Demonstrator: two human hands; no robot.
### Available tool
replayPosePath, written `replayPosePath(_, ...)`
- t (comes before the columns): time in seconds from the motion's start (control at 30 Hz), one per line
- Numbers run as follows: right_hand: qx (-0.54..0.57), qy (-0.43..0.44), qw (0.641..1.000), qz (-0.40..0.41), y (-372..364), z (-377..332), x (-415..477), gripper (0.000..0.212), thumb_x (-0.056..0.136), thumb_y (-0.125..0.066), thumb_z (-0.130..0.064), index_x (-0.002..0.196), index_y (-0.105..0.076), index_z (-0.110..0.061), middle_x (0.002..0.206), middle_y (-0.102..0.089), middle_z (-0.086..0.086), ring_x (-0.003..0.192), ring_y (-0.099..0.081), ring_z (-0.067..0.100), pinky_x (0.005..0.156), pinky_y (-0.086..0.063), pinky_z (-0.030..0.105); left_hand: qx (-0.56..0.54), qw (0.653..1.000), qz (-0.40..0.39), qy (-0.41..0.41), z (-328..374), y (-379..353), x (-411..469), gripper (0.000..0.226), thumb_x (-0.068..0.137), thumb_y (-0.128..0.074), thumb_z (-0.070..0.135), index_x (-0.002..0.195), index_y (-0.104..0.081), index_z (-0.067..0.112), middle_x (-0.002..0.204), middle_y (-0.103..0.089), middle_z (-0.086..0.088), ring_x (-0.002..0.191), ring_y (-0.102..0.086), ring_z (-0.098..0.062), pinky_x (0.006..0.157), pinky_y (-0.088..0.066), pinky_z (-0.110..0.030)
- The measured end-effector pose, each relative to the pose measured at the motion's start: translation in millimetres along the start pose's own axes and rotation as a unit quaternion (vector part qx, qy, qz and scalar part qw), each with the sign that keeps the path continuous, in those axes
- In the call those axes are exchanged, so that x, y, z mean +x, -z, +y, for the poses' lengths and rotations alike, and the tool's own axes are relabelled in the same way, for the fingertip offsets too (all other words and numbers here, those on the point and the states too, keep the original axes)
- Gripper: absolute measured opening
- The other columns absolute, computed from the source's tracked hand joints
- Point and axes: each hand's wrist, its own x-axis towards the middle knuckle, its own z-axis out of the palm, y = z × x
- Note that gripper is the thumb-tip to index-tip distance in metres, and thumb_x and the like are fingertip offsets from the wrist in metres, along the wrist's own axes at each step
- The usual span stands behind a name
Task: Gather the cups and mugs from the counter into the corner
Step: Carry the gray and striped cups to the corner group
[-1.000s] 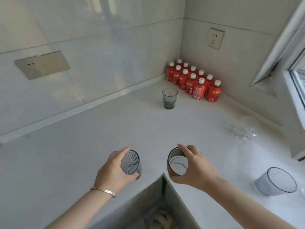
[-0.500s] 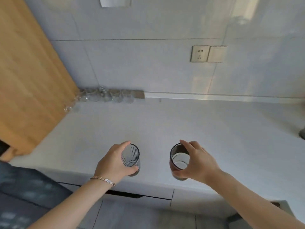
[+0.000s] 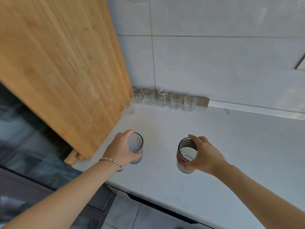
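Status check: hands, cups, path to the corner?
Left hand holds ribbed glass; right hand holds brown cup. Six clear glasses already cornered. Nothing blocking.

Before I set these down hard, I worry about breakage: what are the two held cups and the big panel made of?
Left cup: likely smoky glass, see-through, ribbed. Right cup: looks glazed ceramic, opaque, brown over pale base. Panel: wood, visible grain, matte.

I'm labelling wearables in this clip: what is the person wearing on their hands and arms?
Both forearms are bare, with no sleeves in view. The left wrist carries a thin bracelet of small pale, pinkish links. The right hand and left hand show no gloves; no rings or watch are discernible.
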Motion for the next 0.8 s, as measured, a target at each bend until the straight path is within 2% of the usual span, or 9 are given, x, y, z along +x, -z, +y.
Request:
replayPosePath(0.3, 0.016, -0.004, 1.000, 0.004, -14.4, -6.0, 120.9, 0.101, 0.060, -0.075, -0.053, 0.144, -0.025, -0.032, 0.137, -0.040, -0.008, 0.122, -0.048, 0.017, 0.099, -0.046, 0.029, -0.015, 0.999, 0.004, 0.039, -9.4, 2.1, 147.8, 0.080, 0.068, -0.078, 0.027, 0.138, -0.037, 0.023, 0.139, -0.039, -0.007, 0.123, -0.048, -0.024, 0.096, -0.042, -0.029)
replayPosePath(0.47, 0.006, -0.017, 1.000, -0.002, -16.1, -5.4, 175.3, 0.102, 0.061, -0.076, -0.054, 0.145, -0.022, -0.031, 0.138, -0.038, -0.008, 0.124, -0.046, 0.017, 0.100, -0.046, 0.029, 0.014, 1.000, -0.009, 0.020, -8.3, 1.9, 221.7, 0.079, 0.067, -0.078, 0.024, 0.136, -0.039, 0.019, 0.138, -0.037, -0.008, 0.126, -0.045, -0.024, 0.099, -0.041, -0.030)
replayPosePath(0.57, 0.003, -0.033, 0.999, 0.006, -17.5, -5.8, 195.0, 0.102, 0.060, -0.075, -0.055, 0.145, -0.022, -0.032, 0.138, -0.038, -0.009, 0.124, -0.046, 0.015, 0.099, -0.046, 0.028, 0.072, 0.997, -0.036, -0.005, -6.7, 1.4, 263.1, 0.075, 0.067, -0.077, 0.029, 0.132, -0.043, 0.016, 0.134, -0.044, -0.008, 0.126, -0.042, -0.026, 0.099, -0.042, -0.034)
replayPosePath(0.67, 0.015, -0.057, 0.998, 0.023, -24.3, -5.3, 208.6, 0.103, 0.058, -0.075, -0.057, 0.144, -0.024, -0.032, 0.136, -0.039, -0.011, 0.122, -0.047, 0.013, 0.097, -0.047, 0.026, 0.152, 0.985, -0.055, -0.060, -4.1, -3.2, 301.2, 0.068, 0.063, -0.076, 0.039, 0.120, -0.050, 0.015, 0.119, -0.056, -0.007, 0.116, -0.047, -0.027, 0.092, -0.045, -0.036)
replayPosePath(0.8, 0.019, -0.097, 0.994, 0.043, -42.7, -8.3, 216.4, 0.102, 0.058, -0.074, -0.058, 0.144, -0.025, -0.033, 0.134, -0.039, -0.012, 0.122, -0.047, 0.012, 0.094, -0.047, 0.023, 0.198, 0.971, -0.081, -0.110, -5.7, -19.4, 339.6, 0.080, 0.066, -0.075, 0.042, 0.134, -0.042, 0.018, 0.125, -0.054, -0.008, 0.120, -0.047, -0.028, 0.097, -0.043, -0.036)
